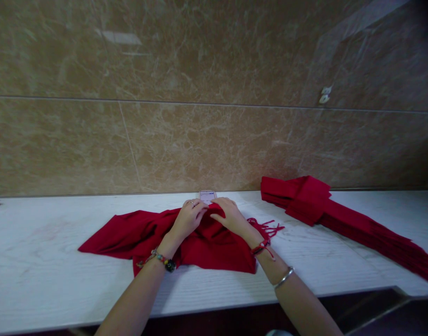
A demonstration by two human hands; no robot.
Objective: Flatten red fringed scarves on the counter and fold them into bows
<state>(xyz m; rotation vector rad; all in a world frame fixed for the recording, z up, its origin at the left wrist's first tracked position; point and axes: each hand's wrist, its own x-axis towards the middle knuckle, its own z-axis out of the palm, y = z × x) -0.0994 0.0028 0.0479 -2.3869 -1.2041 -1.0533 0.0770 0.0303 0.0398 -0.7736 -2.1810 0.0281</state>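
A red scarf (217,254) with a fringe on its right side lies bunched and wrinkled on the white tabletop. My left hand (191,217), wearing a ring, has its fingers curled on the scarf's upper edge, closed on the cloth. Close beside it, my right hand (231,217) pinches the same edge, with some fabric between thumb and fingers. The fingertips of both hands nearly meet. Just beyond them lies a phone (207,195) with a lit screen, its near part hidden by the hands and cloth.
To the right rests a folded stack of red fringed scarves (357,221), with a wrapped band of cloth near its far end. A brown marbled tile wall (200,144) rises along the back of the white table (42,280). The table's front edge runs below my forearms.
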